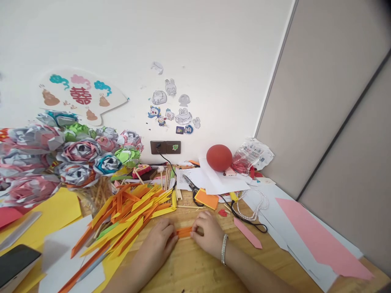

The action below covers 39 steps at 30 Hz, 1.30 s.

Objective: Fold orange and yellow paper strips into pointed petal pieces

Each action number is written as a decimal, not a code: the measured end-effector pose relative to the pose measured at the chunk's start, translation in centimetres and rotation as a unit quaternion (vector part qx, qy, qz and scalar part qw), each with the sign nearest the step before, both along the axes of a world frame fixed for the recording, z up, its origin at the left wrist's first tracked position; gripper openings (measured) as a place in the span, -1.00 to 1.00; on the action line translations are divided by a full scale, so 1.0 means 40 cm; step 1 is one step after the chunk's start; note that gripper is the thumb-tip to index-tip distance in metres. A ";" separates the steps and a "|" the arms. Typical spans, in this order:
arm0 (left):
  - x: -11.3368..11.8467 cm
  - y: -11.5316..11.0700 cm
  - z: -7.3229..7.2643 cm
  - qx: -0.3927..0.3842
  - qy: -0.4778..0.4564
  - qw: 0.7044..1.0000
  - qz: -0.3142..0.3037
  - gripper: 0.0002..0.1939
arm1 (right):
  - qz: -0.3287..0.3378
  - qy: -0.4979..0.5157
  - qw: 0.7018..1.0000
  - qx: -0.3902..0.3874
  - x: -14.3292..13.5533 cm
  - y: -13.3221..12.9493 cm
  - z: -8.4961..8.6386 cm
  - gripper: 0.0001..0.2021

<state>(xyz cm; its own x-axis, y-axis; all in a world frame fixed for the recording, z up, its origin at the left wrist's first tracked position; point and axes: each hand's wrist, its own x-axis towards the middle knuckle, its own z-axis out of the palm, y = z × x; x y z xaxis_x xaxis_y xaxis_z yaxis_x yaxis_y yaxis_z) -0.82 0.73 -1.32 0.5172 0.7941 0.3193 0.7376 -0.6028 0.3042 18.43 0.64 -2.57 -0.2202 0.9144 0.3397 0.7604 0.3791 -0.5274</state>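
A narrow orange paper strip (184, 232) lies level just above or on the wooden tabletop, stretched between my two hands. My left hand (161, 240) pinches its left end, and my right hand (207, 230), with a beaded bracelet (224, 249) at the wrist, pinches the right end. Left of my left hand spreads a pile of folded yellow and orange paper strips (131, 215). A pink pointed paper strip (247, 233) rests to the right of my right hand. Beyond it are scissors (192, 186) and orange paper squares (207, 198).
Paper flowers (81, 152) crowd the back left. A phone (16, 264) lies at the left edge. A red balloon (219, 158), a pearl strand (258, 207) and a black cable (253, 224) are at the back right. White and pink sheets (317, 236) cover the right side.
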 end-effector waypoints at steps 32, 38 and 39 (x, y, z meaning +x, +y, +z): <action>-0.014 0.009 -0.004 0.093 0.018 0.994 -0.057 -0.82 | 0.217 -0.185 0.947 0.146 0.049 -0.007 0.017 -0.69; -0.010 0.011 -0.005 0.184 0.096 0.975 -0.077 -0.81 | 0.155 -0.233 0.945 0.171 0.026 0.011 0.005 -0.92; -0.008 0.010 -0.004 0.183 0.100 0.975 -0.081 -0.80 | 0.147 -0.233 0.946 0.172 0.024 0.014 0.003 -0.93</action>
<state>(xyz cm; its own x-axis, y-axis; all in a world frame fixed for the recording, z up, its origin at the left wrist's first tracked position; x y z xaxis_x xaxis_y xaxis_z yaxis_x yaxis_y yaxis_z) -1.12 1.12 -1.50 0.7073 0.5487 0.4457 0.6458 -0.7579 -0.0919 19.40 1.20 -2.43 -0.6474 0.6432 0.4089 0.7148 0.6985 0.0330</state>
